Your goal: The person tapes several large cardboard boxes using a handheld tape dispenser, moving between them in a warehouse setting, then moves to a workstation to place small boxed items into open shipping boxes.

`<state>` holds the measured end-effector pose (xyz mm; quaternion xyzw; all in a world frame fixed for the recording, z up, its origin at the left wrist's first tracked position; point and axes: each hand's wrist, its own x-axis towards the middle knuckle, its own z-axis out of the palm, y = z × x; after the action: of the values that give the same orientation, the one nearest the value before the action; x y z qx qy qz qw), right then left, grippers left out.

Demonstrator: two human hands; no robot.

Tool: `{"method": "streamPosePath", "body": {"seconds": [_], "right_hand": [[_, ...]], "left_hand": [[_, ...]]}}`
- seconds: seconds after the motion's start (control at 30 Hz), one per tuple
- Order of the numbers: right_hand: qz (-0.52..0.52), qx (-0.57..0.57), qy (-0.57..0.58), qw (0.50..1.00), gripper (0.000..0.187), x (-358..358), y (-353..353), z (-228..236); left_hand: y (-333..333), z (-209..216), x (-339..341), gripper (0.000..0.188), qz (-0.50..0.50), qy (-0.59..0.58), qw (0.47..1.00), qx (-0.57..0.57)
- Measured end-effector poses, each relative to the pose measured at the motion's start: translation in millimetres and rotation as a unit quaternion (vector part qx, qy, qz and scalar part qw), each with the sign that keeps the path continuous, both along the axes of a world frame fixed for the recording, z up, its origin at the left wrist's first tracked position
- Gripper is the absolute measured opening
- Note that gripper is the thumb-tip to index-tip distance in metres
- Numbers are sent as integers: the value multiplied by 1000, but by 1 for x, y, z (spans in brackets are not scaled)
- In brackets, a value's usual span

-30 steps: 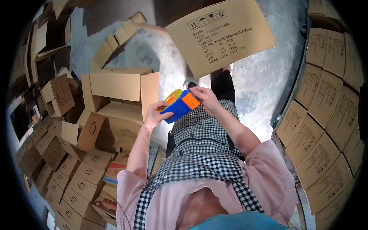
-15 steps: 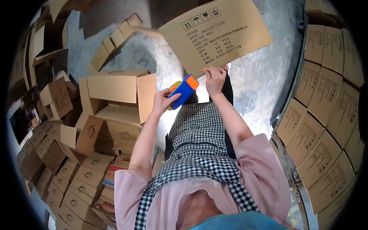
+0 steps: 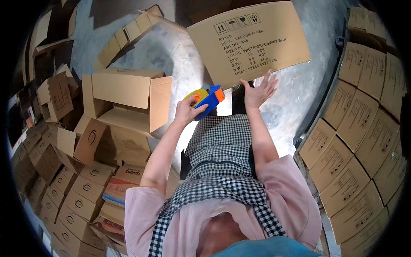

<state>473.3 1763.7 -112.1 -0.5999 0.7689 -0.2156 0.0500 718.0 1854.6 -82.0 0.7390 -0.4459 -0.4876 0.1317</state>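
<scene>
A blue tape dispenser [image 3: 208, 106] with an orange tip and a yellow roll of tape [image 3: 195, 97] is in the grip of my left hand [image 3: 188, 110]. Its orange end comes close to the lower left corner of a large brown cardboard carton [image 3: 261, 51] with dark print and handling symbols. At the carton's lower edge, my right hand [image 3: 258, 93] is spread, thumb and fingers apart, holding nothing. Whether its fingertips touch the cardboard, I cannot tell. Up at the carton's upper left, a flap sticks out to the left.
To the left stands an open carton [image 3: 124, 92] with raised flaps, and a smaller open box [image 3: 87, 141] is beside it. Small brown boxes [image 3: 81, 203] are stacked at lower left. A wall of printed cartons [image 3: 359, 141] rises on the right. Folded cardboard [image 3: 128, 34] lies on the grey floor.
My right hand has gone from pinched fingers at the carton's lower edge to spread ones, moving slightly right. The tape dispenser has shifted a little right. The carton appears slightly lower and less tilted.
</scene>
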Motion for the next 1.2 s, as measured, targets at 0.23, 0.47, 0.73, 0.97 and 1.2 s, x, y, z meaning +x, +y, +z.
{"method": "streamPosePath", "body": {"seconds": [0.23,0.47,0.73,0.97,1.2], "right_hand": [[560,89,107,817,69,11,-31,-19],[619,96,157,763,75,17,-35,-45],[641,107,236,722,68,49,-14,-33],[648,23,126,751,23,42,-19,-51],[679,143,126,709,62,53,-29,-13]], "left_hand": [[-4,-14,12,53,-23,40,999,18],[43,-89,94,54,16,156,986,62],[38,-107,22,51,-32,-74,994,-67],[-16,-102,-18,46,-108,-270,955,61],[-34,-52,21,57,31,-256,958,124]]}}
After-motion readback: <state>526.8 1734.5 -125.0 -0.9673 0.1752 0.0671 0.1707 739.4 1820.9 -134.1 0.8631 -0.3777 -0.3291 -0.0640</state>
